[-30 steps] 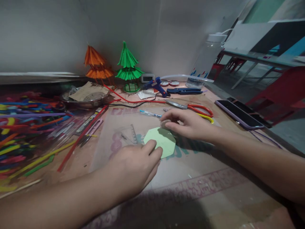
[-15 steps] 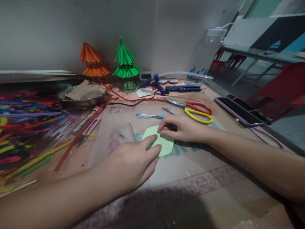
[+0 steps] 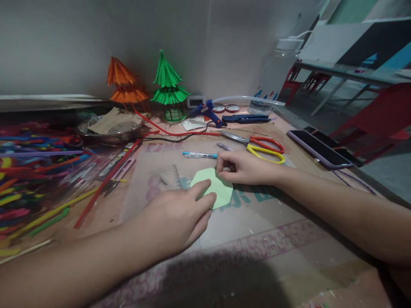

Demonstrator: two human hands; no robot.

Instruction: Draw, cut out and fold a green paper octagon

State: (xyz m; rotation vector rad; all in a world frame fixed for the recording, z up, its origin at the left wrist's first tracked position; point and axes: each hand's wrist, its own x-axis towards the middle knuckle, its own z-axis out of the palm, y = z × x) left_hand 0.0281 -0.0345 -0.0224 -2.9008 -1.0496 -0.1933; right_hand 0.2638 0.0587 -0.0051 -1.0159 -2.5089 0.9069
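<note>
A pale green paper octagon [image 3: 222, 192] lies flat on the plastic-covered table in front of me. My left hand [image 3: 178, 216] rests on its left part, with the index and middle fingers stretched out over the paper. At the upper right edge of the octagon, my right hand [image 3: 242, 167] is closed in a pinch. Whatever may be between those fingertips is hidden or too small to make out. Just above the paper lie a blue pen [image 3: 199, 155] and a partly covered grey pen [image 3: 224, 146]. A clear ruler [image 3: 176, 175] sits left of the octagon.
Scissors [image 3: 265, 152] with red and yellow handles lie beyond my right hand. Behind are a blue glue gun [image 3: 208, 112], green [image 3: 168, 81] and orange [image 3: 123, 79] tower models, and a bottle [image 3: 268, 79]. Colourful pipe cleaners [image 3: 25, 179] crowd the left; a phone [image 3: 317, 149] lies right.
My right hand has drawn slightly up and away across the paper, uncovering more of its right side. The left hand keeps its place on the paper. The view has shifted a little.
</note>
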